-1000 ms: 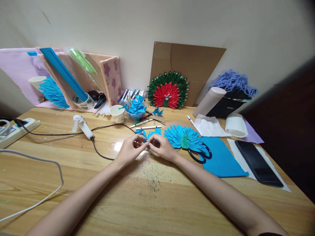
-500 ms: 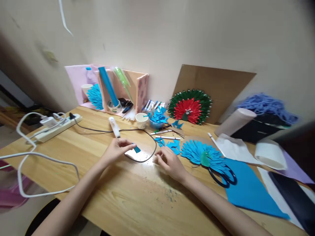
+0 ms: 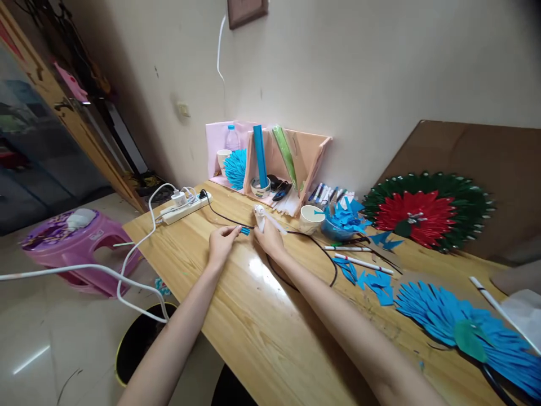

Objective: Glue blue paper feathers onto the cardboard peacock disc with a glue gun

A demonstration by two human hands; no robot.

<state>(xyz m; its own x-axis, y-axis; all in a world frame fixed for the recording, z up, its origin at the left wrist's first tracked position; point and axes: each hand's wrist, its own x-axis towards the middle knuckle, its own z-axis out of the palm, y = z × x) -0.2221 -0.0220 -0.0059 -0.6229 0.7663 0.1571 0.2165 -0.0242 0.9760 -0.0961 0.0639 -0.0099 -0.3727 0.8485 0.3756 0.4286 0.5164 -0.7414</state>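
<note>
My left hand (image 3: 222,241) pinches a small folded blue paper piece (image 3: 245,230) just above the wooden table (image 3: 270,344). My right hand (image 3: 267,239) is wrapped round the white glue gun (image 3: 260,217), whose black cord (image 3: 313,254) trails right across the table. The two hands are close together, the paper piece next to the gun's tip. Loose blue paper pieces (image 3: 372,277) and a blue paper peacock (image 3: 465,327) lie to the right.
A white power strip (image 3: 186,206) with white cables sits at the table's left end. A paper cup (image 3: 310,218), a bowl of blue pieces (image 3: 342,217), markers (image 3: 363,262) and a red-green peacock (image 3: 422,211) stand behind. On the floor are a pink stool (image 3: 76,237) and a black bin (image 3: 141,338).
My view has swung left. My left hand carried the blue paper piece left to the glue gun, and my right hand left the loose pieces and took hold of the gun.
</note>
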